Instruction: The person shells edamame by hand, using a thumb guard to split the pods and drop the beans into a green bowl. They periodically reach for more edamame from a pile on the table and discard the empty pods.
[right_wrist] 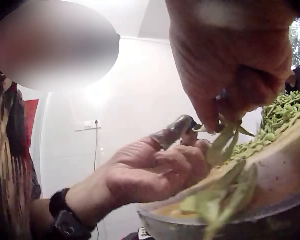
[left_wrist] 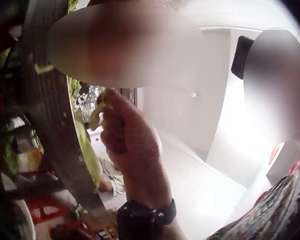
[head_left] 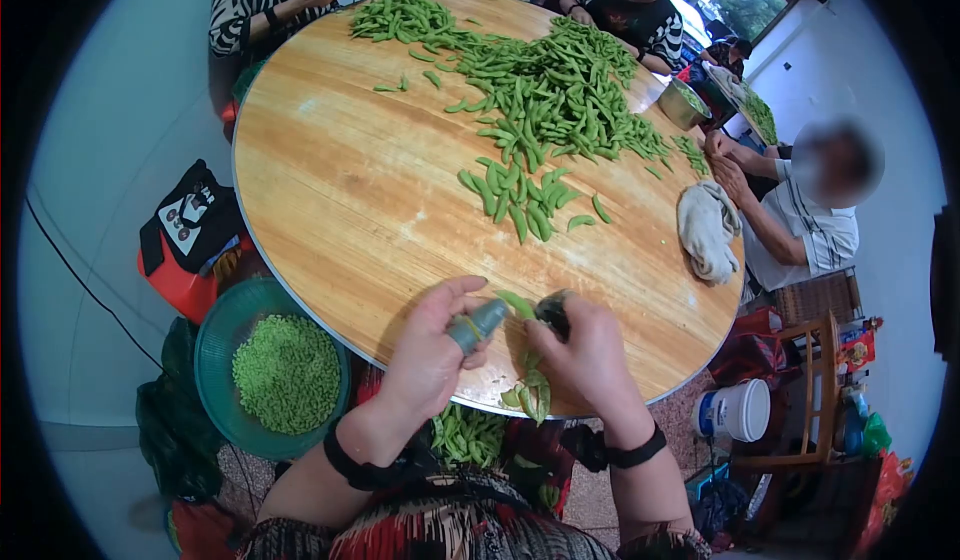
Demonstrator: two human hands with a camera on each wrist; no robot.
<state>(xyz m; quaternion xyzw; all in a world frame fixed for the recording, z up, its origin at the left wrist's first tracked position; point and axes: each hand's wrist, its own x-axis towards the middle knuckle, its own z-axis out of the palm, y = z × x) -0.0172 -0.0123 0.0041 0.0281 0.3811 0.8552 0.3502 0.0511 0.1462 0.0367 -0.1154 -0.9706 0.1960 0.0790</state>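
In the head view, my left hand (head_left: 425,345) is over the table's near edge, index finger extended, other fingers loosely curled, with a grey-green cover on the thumb. Its thumb tip is beside a green pod (head_left: 517,304). My right hand (head_left: 590,355) pinches that pod and has several pods (head_left: 533,392) hanging below it. The right wrist view shows my right hand (right_wrist: 235,65) above, gripping pods (right_wrist: 222,145), close to my left hand (right_wrist: 155,172). In the left wrist view, a hand with a black wristband (left_wrist: 135,145) holds a pod (left_wrist: 96,117).
A large pile of pods (head_left: 550,80) covers the far side of the round table (head_left: 340,180); a smaller group (head_left: 520,195) is nearer. A grey cloth (head_left: 707,230) lies at right. A green basin (head_left: 215,360) of shelled beans (head_left: 287,375) stands at left. Other people sit around.
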